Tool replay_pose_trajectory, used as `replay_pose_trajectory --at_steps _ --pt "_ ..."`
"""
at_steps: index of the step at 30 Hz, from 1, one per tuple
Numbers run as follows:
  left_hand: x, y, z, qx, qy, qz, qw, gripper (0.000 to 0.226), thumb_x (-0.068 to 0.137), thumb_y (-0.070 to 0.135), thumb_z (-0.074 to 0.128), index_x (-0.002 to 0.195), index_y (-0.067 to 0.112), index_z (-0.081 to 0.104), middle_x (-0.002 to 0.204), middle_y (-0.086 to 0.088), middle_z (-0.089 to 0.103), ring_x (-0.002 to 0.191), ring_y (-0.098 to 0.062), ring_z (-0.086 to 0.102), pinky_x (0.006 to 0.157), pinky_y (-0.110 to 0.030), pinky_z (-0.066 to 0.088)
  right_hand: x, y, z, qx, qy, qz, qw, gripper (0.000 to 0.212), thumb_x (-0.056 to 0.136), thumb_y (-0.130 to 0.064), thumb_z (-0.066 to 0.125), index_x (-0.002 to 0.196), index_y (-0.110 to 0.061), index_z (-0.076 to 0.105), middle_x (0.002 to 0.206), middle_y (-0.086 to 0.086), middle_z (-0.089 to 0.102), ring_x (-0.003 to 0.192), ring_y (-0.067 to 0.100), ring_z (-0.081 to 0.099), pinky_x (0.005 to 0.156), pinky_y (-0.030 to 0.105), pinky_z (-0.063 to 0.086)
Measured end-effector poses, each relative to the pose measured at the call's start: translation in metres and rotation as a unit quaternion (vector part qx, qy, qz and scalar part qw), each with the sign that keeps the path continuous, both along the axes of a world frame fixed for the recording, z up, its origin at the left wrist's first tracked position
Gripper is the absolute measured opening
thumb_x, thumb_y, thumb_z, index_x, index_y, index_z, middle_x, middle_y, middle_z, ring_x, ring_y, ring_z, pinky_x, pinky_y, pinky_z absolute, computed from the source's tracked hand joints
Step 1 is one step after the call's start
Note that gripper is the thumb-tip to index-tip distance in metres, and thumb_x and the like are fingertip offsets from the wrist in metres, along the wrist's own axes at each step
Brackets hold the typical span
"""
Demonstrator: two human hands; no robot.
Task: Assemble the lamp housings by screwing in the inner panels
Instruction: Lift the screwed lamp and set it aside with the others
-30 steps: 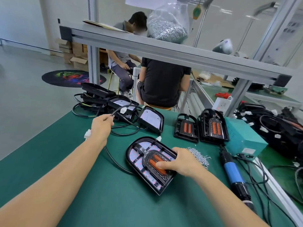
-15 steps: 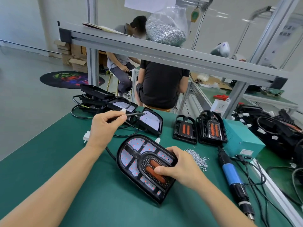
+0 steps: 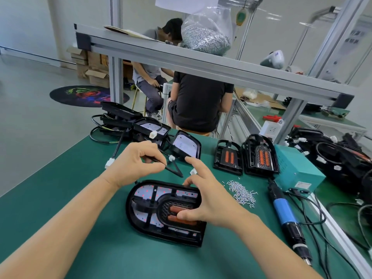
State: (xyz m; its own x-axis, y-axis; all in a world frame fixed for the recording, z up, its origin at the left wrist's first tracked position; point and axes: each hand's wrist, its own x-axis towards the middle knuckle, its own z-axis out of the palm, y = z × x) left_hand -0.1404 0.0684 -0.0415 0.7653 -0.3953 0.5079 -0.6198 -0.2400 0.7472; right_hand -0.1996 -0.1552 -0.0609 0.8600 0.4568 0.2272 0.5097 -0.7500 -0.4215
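A black lamp housing [image 3: 153,210] with a white LED board and a black inner panel with two orange strips lies flat on the green table in front of me. My right hand [image 3: 205,198] holds it at its right side, thumb on the orange strips, index finger stretched up and away. My left hand [image 3: 136,164] hovers just behind the housing and pinches its black cable [image 3: 175,170]. A small heap of silver screws [image 3: 242,191] lies to the right of the housing. A blue electric screwdriver [image 3: 285,214] lies beyond the screws.
Two housings with orange strips [image 3: 261,158] stand behind the screws beside a teal box [image 3: 298,168]. More black housings with cables [image 3: 141,127] pile at the back left, others at the far right [image 3: 342,158]. Two people sit behind the bench. A screw bag [image 3: 205,35] rests on the shelf.
The housing has been turned and pulled closer to me, now lying with its rounded end to the left. My left hand came in toward the middle with the cable.
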Motion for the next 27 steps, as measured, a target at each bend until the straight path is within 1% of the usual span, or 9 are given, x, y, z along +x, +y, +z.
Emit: replay_pose_trajectory --at_steps 1,4,7,9,12,15,18,23,27 --pt "-0.001 0.0 0.001 -0.012 0.008 -0.009 1.0 0.002 0.069 0.011 0.072 0.069 0.011 0.074 0.06 0.014 0.054 0.063 -0.003 0.043 0.065 -0.012 0.036 0.0 0.001 0.001 -0.004 0.007 0.008 1.0 0.055 0.068 -0.038 0.086 0.107 -0.012 0.056 0.158 -0.012 0.011 0.142 -0.003 0.01 0.115 0.013 0.011" --pt "-0.001 0.002 0.002 -0.038 0.032 -0.031 0.998 0.019 0.064 0.026 0.071 0.071 0.008 0.074 0.062 0.012 0.056 0.066 -0.004 0.046 0.069 -0.012 0.038 0.002 0.0 0.002 -0.008 0.032 0.002 0.999 0.055 0.069 -0.038 0.086 0.108 -0.018 0.053 0.153 -0.011 0.03 0.138 0.002 0.029 0.11 0.015 0.022" --pt "0.002 0.003 -0.001 -0.051 0.059 -0.024 0.997 0.003 0.074 0.009 0.073 0.077 0.008 0.074 0.066 0.013 0.06 0.068 -0.002 0.051 0.071 -0.009 0.039 0.002 -0.003 0.001 0.024 0.041 -0.004 0.999 0.053 0.068 -0.034 0.087 0.104 -0.025 0.049 0.133 -0.01 0.051 0.119 0.003 0.048 0.097 0.009 0.032" --pt "0.008 0.004 -0.008 -0.062 0.076 -0.003 0.995 0.013 0.082 -0.001 0.069 0.083 0.011 0.074 0.069 0.013 0.063 0.068 0.0 0.054 0.069 -0.007 0.04 0.002 -0.004 -0.001 0.05 0.022 -0.011 0.998 0.051 0.066 -0.031 0.087 0.102 -0.025 0.051 0.116 -0.01 0.058 0.103 0.007 0.055 0.091 0.015 0.041" --pt "0.012 0.009 -0.018 -0.117 0.15 0.012 0.982 0.018 0.08 0.013 0.072 0.097 0.019 0.071 0.076 0.012 0.067 0.074 0.0 0.059 0.073 -0.009 0.044 0.003 -0.004 -0.003 0.106 0.0 -0.032 0.994 0.042 0.069 -0.025 0.085 0.098 -0.024 0.055 0.093 -0.01 0.06 0.081 0.006 0.054 0.075 0.018 0.044" --pt "0.013 0.015 -0.04 -0.196 0.254 0.0 0.947 0.045 0.066 0.034 0.069 0.109 0.019 0.065 0.089 0.006 0.071 0.088 -0.01 0.062 0.081 -0.022 0.045 0.008 -0.008 -0.004 0.147 -0.001 -0.053 0.988 0.036 0.073 -0.019 0.082 0.093 -0.028 0.054 0.085 -0.013 0.057 0.074 0.002 0.049 0.069 0.013 0.037" --pt "0.008 0.016 -0.065 -0.258 0.334 -0.048 0.905 0.052 0.073 0.027 0.06 0.123 0.014 0.057 0.109 -0.004 0.07 0.099 -0.017 0.062 0.091 -0.03 0.044 0.012 -0.01 -0.007 0.178 0.009 -0.062 0.982 0.036 0.075 -0.019 0.082 0.091 -0.034 0.053 0.089 -0.017 0.059 0.079 -0.001 0.051 0.073 0.011 0.037" --pt "-0.003 0.002 -0.081 -0.247 0.337 -0.091 0.904 0.072 0.062 0.015 0.075 0.13 0.011 0.052 0.129 -0.009 0.061 0.12 -0.025 0.055 0.104 -0.04 0.04 0.019 -0.008 -0.003 0.264 -0.011 -0.076 0.962 0.037 0.073 -0.016 0.082 0.09 -0.034 0.055 0.084 -0.012 0.061 0.079 0.008 0.055 0.075 0.017 0.042" --pt "-0.004 -0.017 -0.074 -0.255 0.352 -0.073 0.898 0.067 0.068 0.014 0.071 0.132 0.021 0.05 0.125 -0.001 0.064 0.122 -0.017 0.056 0.098 -0.029 0.042 0.022 -0.008 0.007 0.376 -0.047 -0.108 0.919 0.035 0.072 -0.011 0.081 0.09 -0.029 0.057 0.078 -0.019 0.064 0.071 -0.002 0.057 0.071 0.009 0.043"
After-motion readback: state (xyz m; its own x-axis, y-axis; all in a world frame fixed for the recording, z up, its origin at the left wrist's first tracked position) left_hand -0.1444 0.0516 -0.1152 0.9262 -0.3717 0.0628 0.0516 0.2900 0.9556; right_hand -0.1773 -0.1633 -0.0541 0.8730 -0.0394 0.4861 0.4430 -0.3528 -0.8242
